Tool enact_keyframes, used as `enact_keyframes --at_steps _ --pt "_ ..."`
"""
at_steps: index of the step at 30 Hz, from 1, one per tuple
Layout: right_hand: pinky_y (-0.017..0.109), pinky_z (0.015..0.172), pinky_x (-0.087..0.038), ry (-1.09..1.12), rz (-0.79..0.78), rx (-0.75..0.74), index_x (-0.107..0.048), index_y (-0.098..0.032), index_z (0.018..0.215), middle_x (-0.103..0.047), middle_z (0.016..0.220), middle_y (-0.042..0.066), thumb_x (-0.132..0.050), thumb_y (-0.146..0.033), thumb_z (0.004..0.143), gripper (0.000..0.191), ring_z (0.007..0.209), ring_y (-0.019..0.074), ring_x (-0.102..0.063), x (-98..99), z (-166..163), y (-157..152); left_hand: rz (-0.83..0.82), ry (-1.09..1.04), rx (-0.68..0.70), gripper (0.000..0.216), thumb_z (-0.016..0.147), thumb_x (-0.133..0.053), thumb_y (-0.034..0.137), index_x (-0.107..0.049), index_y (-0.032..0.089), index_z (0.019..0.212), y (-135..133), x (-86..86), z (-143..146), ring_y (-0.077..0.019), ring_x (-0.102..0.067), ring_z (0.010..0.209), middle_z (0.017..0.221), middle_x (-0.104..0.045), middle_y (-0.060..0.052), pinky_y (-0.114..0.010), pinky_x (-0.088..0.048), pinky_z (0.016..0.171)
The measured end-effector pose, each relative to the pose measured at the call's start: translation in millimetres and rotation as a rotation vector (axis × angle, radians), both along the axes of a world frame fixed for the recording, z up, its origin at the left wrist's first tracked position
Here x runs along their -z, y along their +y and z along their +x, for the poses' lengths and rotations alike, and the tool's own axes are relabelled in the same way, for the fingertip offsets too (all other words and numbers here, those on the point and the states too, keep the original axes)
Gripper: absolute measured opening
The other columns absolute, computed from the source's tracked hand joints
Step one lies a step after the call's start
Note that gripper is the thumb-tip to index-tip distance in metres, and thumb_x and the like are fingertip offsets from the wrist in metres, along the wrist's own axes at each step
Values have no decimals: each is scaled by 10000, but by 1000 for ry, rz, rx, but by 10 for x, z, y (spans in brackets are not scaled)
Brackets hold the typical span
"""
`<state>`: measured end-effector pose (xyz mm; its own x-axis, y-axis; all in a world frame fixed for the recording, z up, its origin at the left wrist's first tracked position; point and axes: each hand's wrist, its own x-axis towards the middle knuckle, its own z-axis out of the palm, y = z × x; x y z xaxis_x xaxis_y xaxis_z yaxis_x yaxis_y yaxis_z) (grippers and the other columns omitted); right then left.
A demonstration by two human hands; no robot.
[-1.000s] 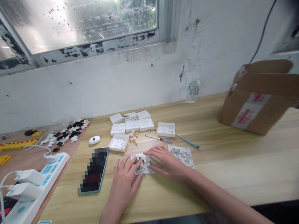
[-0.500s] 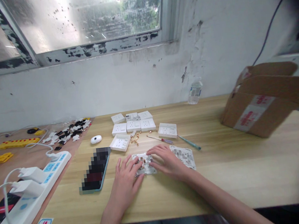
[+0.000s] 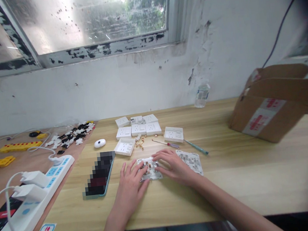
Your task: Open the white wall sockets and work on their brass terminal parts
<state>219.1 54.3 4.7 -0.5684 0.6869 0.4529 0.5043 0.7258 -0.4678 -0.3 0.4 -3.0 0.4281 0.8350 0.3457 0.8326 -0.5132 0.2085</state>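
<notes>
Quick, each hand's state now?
Left hand: open, spread at the left of the white plate.
Right hand: open, curved over its right side.

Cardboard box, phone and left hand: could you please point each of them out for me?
Cardboard box (image 3: 269,111): head view, on its taped front side.
Phone (image 3: 99,177): head view, on its pixelated screen.
Left hand (image 3: 131,180): head view, on its back.

dark phone (image 3: 101,174) | white power strip (image 3: 50,183) | clear bottle (image 3: 202,95) upright | cardboard box (image 3: 269,109)
</notes>
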Motion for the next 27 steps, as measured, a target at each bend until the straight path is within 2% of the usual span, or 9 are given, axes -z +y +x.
enact_keyframes --at_steps 4,8,14,22,27 --pt "414 929 -392 42 -54 7 -597 -239 1019 -642 1096 57 -615 -226 839 182 1059 217 -527 -19 22 -8 4 -12 3 341 915 -499 328 -511 300 1255 -1 4 0 -266 -363 1308 1328 -535 -23 -578 -233 1087" --pt "427 928 -392 83 -98 13 -610 -239 923 -653 1087 53 -595 -231 855 71 1037 215 -547 -62 31 -16 -10 -17 4 344 917 -495 327 -505 300 1260 -7 3 0 -266 -354 1312 1344 -521 -17 -581 -222 1092" --pt "450 936 -378 19 -32 -19 -612 -230 836 -625 1190 63 -618 -219 830 14 1088 232 -533 -74 23 5 -14 -15 2 351 915 -496 324 -501 298 1265 -5 -3 6 -261 -354 1310 1340 -525 -15 -580 -231 1090" --pt "422 919 -388 10 -54 -17 -589 -234 860 -638 1121 51 -673 -214 789 112 1076 227 -529 -34 5 25 -34 -6 3 352 918 -485 320 -495 294 1270 -11 -13 9 -258 -342 1317 1359 -506 -12 -575 -219 1099" --pt "416 919 -389 66 -56 40 -561 -224 913 -641 1057 61 -652 -243 809 139 1015 219 -548 -49 -1 16 -20 -12 2 346 917 -488 325 -498 301 1262 -8 -5 7 -258 -345 1318 1358 -508 -8 -570 -227 1098"
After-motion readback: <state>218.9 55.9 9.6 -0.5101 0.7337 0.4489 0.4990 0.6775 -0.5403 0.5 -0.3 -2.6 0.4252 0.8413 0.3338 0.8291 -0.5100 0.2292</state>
